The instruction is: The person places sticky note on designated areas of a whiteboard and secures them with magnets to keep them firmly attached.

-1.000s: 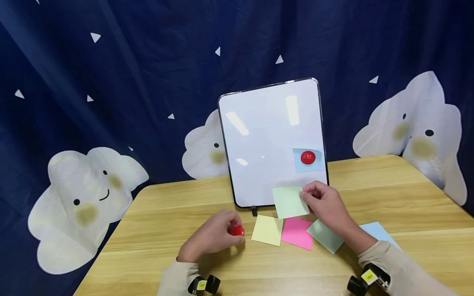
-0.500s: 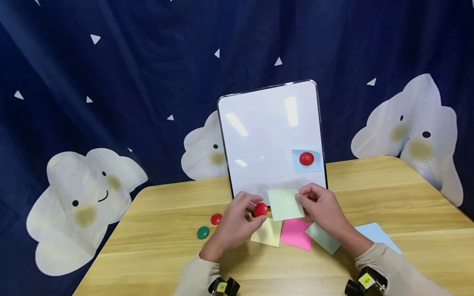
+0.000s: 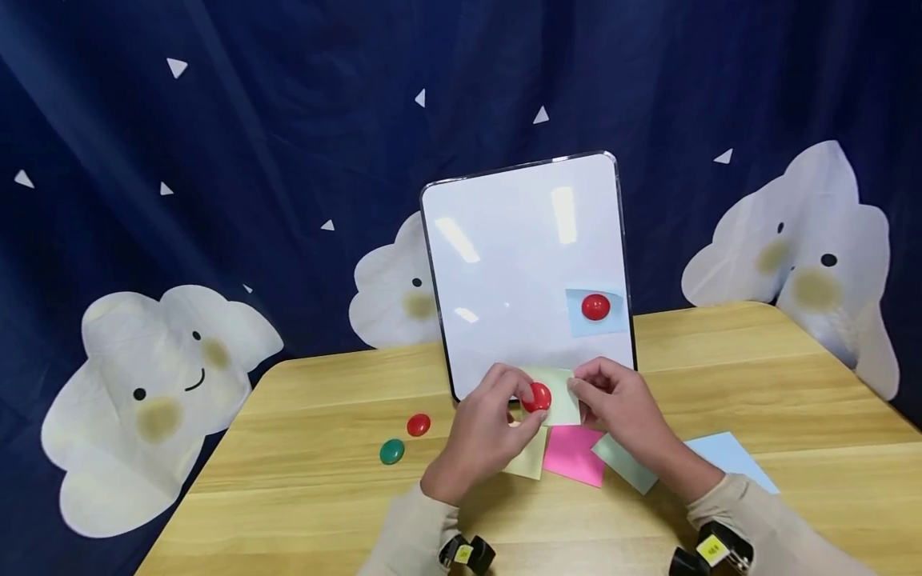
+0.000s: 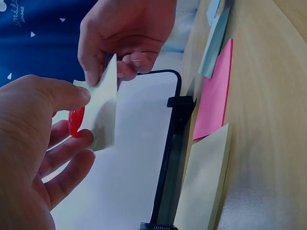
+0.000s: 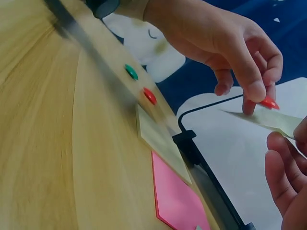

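Note:
My left hand [image 3: 484,432] pinches a round red magnet [image 3: 537,398] between thumb and fingers, in front of a pale green sticky note [image 3: 563,400]. By its right edge, my right hand [image 3: 628,404] pinches that note. Both hands are near the lower edge of a whiteboard [image 3: 519,256] standing on the table. In the left wrist view the magnet [image 4: 76,120] is close to the face of the note [image 4: 106,112]; I cannot tell whether they touch. On the board's right side, another red magnet [image 3: 595,307] sits on a light blue note [image 3: 576,324].
Sticky note pads lie before the board: yellow [image 3: 529,458], pink [image 3: 574,456], grey-green [image 3: 625,462] and blue [image 3: 733,458]. To the left on the wooden table [image 3: 302,496] are a red magnet [image 3: 418,425] and a green magnet [image 3: 392,452]. A dark blue curtain [image 3: 302,104] hangs behind.
My left hand has moved right and up with the red magnet, bringing it in front of the green note. My right hand has shifted slightly left with the note.

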`<move>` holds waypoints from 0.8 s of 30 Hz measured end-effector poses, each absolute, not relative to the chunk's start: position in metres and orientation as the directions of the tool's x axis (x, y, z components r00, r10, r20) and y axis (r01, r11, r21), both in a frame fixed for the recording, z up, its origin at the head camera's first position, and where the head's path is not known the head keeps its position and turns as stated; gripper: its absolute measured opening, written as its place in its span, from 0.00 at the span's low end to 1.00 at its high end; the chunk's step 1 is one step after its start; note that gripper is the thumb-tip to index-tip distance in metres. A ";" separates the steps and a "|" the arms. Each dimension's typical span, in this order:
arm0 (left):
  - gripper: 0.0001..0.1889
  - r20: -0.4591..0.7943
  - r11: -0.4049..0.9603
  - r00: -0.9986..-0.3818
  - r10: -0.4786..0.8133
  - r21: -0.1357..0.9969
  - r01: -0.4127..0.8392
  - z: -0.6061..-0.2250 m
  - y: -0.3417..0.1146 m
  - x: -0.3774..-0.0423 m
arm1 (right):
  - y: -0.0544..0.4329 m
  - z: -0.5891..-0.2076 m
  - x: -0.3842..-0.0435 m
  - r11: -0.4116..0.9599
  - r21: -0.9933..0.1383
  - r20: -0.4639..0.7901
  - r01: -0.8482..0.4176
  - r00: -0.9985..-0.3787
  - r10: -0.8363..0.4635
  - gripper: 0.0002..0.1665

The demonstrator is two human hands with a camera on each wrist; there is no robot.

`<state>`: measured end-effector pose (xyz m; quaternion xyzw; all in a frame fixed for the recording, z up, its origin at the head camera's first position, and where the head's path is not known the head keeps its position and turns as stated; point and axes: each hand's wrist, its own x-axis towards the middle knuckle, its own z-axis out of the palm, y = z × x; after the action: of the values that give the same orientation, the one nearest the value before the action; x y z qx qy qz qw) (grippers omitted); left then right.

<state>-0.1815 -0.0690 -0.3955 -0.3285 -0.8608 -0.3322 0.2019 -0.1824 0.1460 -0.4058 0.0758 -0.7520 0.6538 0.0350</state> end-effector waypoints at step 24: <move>0.13 0.733 0.599 -0.498 0.463 0.155 0.786 -0.402 -0.063 -0.183 | 0.139 -0.407 -0.179 0.120 -0.957 0.243 -0.265 -0.955 -0.169 0.18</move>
<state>-0.1832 -0.0634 -0.4016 -0.3760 -0.8305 -0.2431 0.3314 -0.1786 0.1388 -0.4071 0.1452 -0.7475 0.6471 0.0370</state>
